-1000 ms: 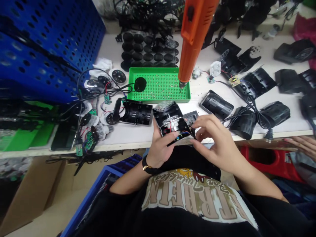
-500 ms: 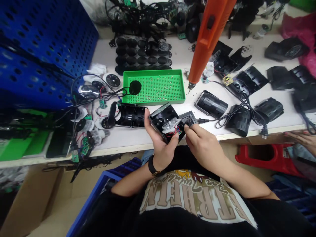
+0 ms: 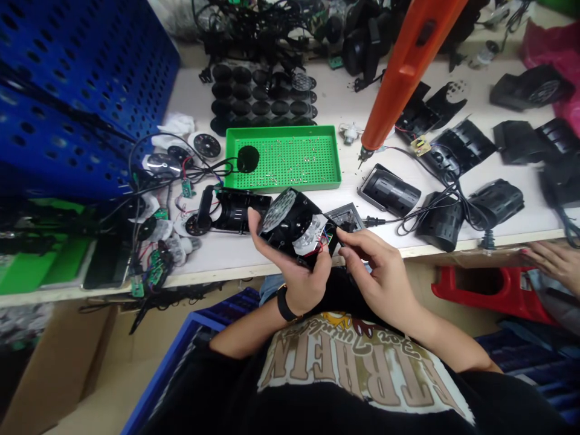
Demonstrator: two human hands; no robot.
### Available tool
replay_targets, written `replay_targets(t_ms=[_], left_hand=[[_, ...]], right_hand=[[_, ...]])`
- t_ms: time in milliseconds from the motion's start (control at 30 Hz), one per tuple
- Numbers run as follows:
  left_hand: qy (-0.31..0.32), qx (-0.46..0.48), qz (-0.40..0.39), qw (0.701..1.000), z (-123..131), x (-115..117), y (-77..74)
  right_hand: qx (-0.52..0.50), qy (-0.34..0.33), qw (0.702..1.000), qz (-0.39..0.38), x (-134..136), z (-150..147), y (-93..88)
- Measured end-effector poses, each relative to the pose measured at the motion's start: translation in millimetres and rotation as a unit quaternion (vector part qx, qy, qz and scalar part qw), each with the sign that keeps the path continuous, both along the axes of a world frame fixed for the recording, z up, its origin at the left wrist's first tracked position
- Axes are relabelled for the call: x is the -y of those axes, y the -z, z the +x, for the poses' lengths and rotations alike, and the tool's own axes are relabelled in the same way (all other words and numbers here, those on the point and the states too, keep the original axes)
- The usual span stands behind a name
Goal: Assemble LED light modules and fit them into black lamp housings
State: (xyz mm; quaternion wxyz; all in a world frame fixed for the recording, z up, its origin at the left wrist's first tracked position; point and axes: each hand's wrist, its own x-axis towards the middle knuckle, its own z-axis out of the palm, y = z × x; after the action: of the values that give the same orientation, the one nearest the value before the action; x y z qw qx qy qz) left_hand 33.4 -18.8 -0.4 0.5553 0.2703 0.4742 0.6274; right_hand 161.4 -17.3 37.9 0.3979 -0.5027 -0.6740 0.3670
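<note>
My left hand [image 3: 296, 275] is closed around a black plastic housing [image 3: 294, 226] with a clear lens part and red, blue and green wires showing inside. My right hand [image 3: 378, 272] pinches at the housing's right edge, near the wires; what its fingertips grip is too small to make out. Both hands hover just over the front edge of the white workbench [image 3: 344, 109]. An orange electric screwdriver [image 3: 408, 66] hangs tilted above the bench, its tip near a black housing [image 3: 387, 190].
A green screw tray [image 3: 283, 157] lies behind my hands. Black housings, cables, circuit boards and round discs cover the bench. Blue perforated crates [image 3: 81, 84] stand at left. Another person's hand [image 3: 550, 263] shows at the right edge. A red stool [image 3: 489, 287] sits below.
The housing has been turned in my left hand, so its round perforated face now shows. My right hand shifted from its top to its right edge. The hanging screwdriver swung right.
</note>
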Motion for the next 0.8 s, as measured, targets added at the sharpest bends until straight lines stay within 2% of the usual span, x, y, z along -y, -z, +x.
replay_targets(t_ms=[67, 133, 233, 300, 400, 467, 567, 633, 667, 733, 800], left_hand=[[-0.056, -0.052, 0.031, 0.997, 1.1, -1.0, -2.6], [-0.088, -0.074, 0.057, 0.992, 1.6, -4.2, -7.4], [-0.041, 0.009, 0.037, 0.998, -1.1, -10.4, -15.8], [-0.007, 0.069, 0.003, 0.998, -5.2, -13.6, -19.0], [0.017, 0.107, -0.033, 0.994, -12.2, -16.8, -18.7], [0.027, 0.122, -0.044, 0.991, -16.1, -19.7, -16.5], [0.04, 0.148, -0.059, 0.986, -20.6, -26.9, -13.9], [0.046, 0.158, -0.056, 0.985, -22.5, -32.2, -12.7], [0.047, 0.158, -0.049, 0.985, -23.0, -34.4, -12.0], [0.05, 0.152, -0.028, 0.987, -22.9, -37.5, -10.4], [0.053, 0.152, -0.014, 0.987, -21.2, -38.3, -8.4]], right_hand=[[-0.007, -0.003, 1.0, 0.011, -1.4, 0.6, 4.5], [0.007, -0.013, 0.998, 0.066, -4.9, 3.3, 11.9], [0.068, -0.056, 0.984, 0.154, -12.3, 11.1, 24.3], [0.114, -0.091, 0.971, 0.189, -15.5, 16.6, 29.8], [0.191, -0.125, 0.947, 0.226, -14.0, 21.5, 30.6], [0.23, -0.134, 0.937, 0.224, -11.9, 24.7, 27.3], [0.209, -0.153, 0.954, 0.151, -19.0, 39.8, 22.8], [0.199, -0.092, 0.969, 0.111, -35.0, 60.3, 24.7], [0.219, -0.022, 0.97, 0.103, -45.8, 72.8, 27.9], [0.316, 0.115, 0.938, 0.08, -69.5, 97.9, 38.0], [0.385, 0.112, 0.916, 0.033, -90.2, 116.6, 49.1]])
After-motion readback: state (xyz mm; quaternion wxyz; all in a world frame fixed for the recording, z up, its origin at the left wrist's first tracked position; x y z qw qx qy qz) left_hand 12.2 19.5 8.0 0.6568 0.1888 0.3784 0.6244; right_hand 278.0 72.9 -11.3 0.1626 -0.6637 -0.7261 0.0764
